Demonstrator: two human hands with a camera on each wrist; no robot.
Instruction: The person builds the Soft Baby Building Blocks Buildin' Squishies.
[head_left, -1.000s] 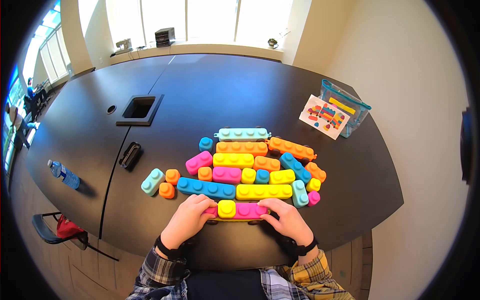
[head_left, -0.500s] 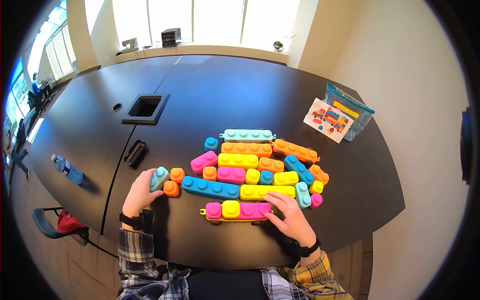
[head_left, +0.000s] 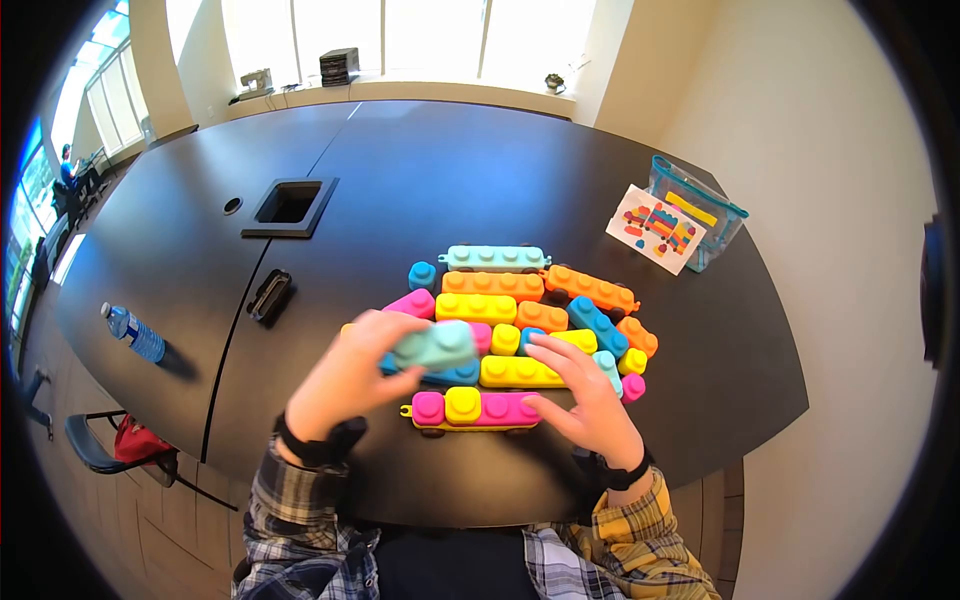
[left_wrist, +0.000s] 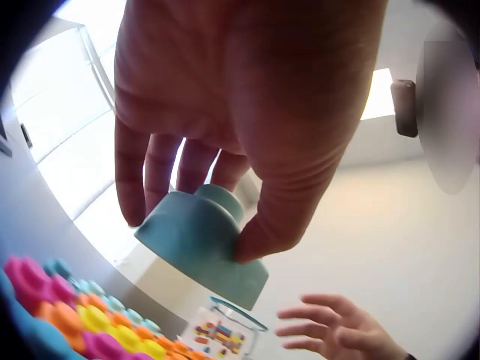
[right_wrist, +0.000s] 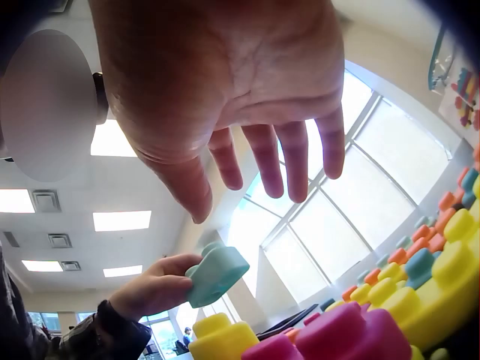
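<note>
My left hand (head_left: 352, 372) pinches a light teal two-stud block (head_left: 436, 345) between thumb and fingers, held above the blocks; the left wrist view shows the same teal block (left_wrist: 202, 240) in the grip. The right hand (head_left: 592, 405) hovers with relaxed, spread fingers by the right end of a wheeled yellow base (head_left: 408, 411). On that base sit a pink block (head_left: 429, 407), a yellow block (head_left: 463, 404) and a longer pink block (head_left: 508, 409). In the right wrist view nothing lies between the right hand's fingers (right_wrist: 259, 161).
Rows of coloured blocks, including a long yellow one (head_left: 520, 372), lie beyond the base. A picture card (head_left: 655, 228) leans by a clear pouch (head_left: 705, 215) at the right. A water bottle (head_left: 135, 334) and a black holder (head_left: 270, 297) are at the left.
The left hand left the base, took hold of the teal block at the left and carried it rightward over the blocks. The right hand has lifted slightly from the base's right end.
</note>
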